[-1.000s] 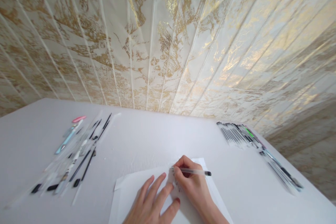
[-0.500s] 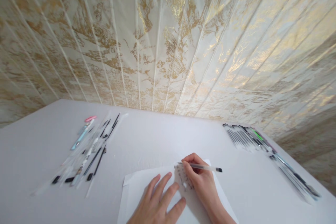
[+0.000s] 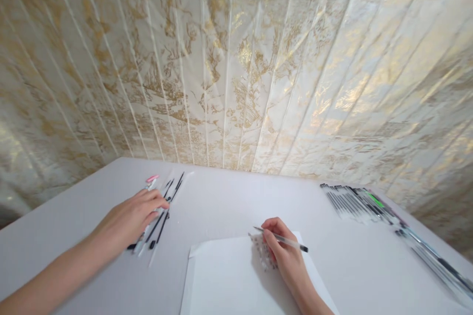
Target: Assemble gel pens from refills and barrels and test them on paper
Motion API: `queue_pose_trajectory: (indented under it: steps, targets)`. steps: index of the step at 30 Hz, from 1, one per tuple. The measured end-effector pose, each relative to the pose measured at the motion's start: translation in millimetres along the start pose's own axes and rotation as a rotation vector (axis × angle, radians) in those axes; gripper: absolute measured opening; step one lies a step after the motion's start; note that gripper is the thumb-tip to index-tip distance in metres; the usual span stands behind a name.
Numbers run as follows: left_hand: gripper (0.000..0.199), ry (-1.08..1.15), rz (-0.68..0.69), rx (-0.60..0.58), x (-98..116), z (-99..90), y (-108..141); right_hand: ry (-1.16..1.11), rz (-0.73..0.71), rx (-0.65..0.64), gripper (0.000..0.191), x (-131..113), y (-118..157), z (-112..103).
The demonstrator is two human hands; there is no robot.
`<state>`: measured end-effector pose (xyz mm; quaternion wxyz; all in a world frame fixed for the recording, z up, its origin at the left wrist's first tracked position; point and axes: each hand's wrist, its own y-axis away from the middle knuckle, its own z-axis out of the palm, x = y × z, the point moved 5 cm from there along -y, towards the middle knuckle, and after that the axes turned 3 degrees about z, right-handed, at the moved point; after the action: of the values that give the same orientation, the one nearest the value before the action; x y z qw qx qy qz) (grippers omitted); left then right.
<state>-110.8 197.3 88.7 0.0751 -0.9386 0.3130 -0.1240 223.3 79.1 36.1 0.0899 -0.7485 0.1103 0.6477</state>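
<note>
My right hand (image 3: pixel 283 243) grips a clear-barrelled pen (image 3: pixel 291 242) with a black end. The pen slants, its tip pointing left, just past the upper part of a white sheet of paper (image 3: pixel 221 275). Small handwriting (image 3: pixel 264 253) shows beside and partly behind that hand. At the left, my left hand (image 3: pixel 142 211) reaches over a loose group of pens and pen parts (image 3: pixel 159 226), covering much of it. Its fingers are bent and somewhat apart, touching or just above the pieces. Nothing is visibly held in it.
Many clear, dark-cored pens or refills (image 3: pixel 349 203) lie in a row at the right, with a green piece (image 3: pixel 375 200) among them. More long pens (image 3: pixel 432 256) run along the right table edge. Behind the pale table (image 3: pixel 229 202) hangs a gold-patterned curtain (image 3: pixel 229 69).
My left hand has left the paper and moved left over the loose pens. My right hand keeps the pen, its tip now slightly off the sheet. The view has shifted a little.
</note>
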Motion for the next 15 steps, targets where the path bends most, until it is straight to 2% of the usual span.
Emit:
queue_pose_trajectory:
  steps: [2,6,11,15]
  targets:
    - [0.024,-0.034,0.004,-0.054,-8.6,8.7,-3.7,-0.025,-0.005,-0.007,0.022,-0.4,0.6,0.9]
    - [0.022,-0.056,0.017,-0.075,1.3,15.9,-11.7,-0.032,-0.037,-0.022,0.020,-3.2,3.0,0.6]
    - [0.020,-0.048,0.026,-0.086,4.1,6.4,-13.7,-0.016,-0.068,-0.032,0.019,-2.2,3.2,-1.7]
    - [0.018,-0.019,0.028,-0.120,9.2,0.7,3.8,-0.004,-0.093,-0.045,0.020,-3.2,1.9,-1.0]
